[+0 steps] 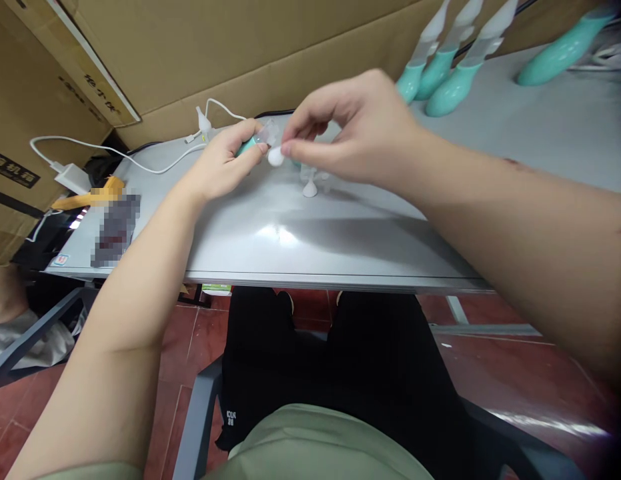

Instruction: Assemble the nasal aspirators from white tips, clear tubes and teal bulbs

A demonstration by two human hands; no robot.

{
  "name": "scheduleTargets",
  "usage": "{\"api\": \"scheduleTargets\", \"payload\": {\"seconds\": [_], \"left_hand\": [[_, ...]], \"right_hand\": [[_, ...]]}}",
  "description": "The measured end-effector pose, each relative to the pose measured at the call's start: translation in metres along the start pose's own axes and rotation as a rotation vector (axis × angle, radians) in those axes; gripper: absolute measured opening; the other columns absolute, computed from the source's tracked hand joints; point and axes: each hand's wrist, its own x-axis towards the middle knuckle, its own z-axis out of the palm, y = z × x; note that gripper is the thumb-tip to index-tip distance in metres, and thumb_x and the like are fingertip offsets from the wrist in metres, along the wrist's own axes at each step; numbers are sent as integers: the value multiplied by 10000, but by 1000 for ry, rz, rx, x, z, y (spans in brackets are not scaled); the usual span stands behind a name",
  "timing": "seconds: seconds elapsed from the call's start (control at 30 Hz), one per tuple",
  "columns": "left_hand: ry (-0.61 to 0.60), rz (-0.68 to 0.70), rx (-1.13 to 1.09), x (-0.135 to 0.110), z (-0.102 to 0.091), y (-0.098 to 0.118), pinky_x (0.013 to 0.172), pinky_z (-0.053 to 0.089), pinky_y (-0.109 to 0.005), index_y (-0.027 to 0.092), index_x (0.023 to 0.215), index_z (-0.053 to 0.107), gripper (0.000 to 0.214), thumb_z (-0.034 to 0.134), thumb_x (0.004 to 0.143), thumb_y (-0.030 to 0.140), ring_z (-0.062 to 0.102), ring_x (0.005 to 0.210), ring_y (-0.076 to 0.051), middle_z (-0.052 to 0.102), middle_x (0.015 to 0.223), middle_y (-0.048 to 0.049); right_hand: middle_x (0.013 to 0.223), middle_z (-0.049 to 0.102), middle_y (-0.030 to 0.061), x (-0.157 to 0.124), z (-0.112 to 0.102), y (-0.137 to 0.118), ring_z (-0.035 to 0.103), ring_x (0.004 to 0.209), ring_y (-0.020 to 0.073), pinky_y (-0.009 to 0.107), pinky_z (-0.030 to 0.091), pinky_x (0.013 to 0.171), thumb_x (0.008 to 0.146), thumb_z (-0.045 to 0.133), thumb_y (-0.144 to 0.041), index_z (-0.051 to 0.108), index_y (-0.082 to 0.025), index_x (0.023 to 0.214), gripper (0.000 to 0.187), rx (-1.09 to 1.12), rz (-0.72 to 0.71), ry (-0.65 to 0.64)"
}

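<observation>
My left hand (233,157) is wrapped round a turquoise nasal aspirator (246,146) with a transparent top (268,133). Between the thumb and fingers of my right hand (347,130) is a small white soft tip (275,157), close to that transparent top; whether the two touch I cannot tell. Below my right hand, a white cone-shaped tip (310,189) stands on the table beside transparent parts, partly hidden by the hand.
Several turquoise aspirators with white tips (455,87) stand at the back right, and another turquoise body (555,60) lies beyond. White cables, a charger (73,177), a yellow tool (97,194) and a blurred-out dark object (116,230) occupy the left. Cardboard (230,47) borders the grey table (340,257).
</observation>
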Motion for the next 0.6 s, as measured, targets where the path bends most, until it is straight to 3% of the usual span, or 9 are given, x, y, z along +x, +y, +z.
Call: {"api": "scheduleTargets", "payload": {"seconds": [0.1,0.2,0.27,0.47,0.6], "left_hand": [[-43,11,-12,-1,-2,-1,1140,712,-505,290,1078,796,170,747,1185,412,872,1136,-357,881,1117,-88],[-79,9,-23,-1,-2,0,1165,731,-514,288,1126,834,207,762,1203,466,880,1151,-356,899,1157,-100],[-92,16,-29,-1,-2,1,1179,734,-520,281,1159,845,238,755,1211,495,886,1158,-356,906,1189,-110],[-116,90,-7,-2,-2,3,1147,719,-527,281,1149,825,429,746,1225,696,870,1199,-388,892,1207,-130],[-105,104,6,-3,-1,3,1109,718,-514,287,1125,800,636,687,1226,904,858,1161,-379,873,1169,-133]], "right_hand": [[1003,910,105,8,-2,8,769,897,276,451,606,860,974,1026,-524,826,-291,873,323,89,38,189],[974,894,128,12,1,15,776,909,324,502,644,880,855,1114,-738,783,-322,831,532,120,115,241],[1005,901,130,11,2,15,783,934,337,524,669,924,861,1125,-768,797,-322,851,554,142,128,236],[1022,893,109,3,1,11,802,975,356,557,713,988,951,1111,-586,825,-322,865,399,176,115,211],[997,891,80,4,0,16,809,934,315,490,696,922,992,1056,-296,874,-291,897,205,182,93,203]]}}
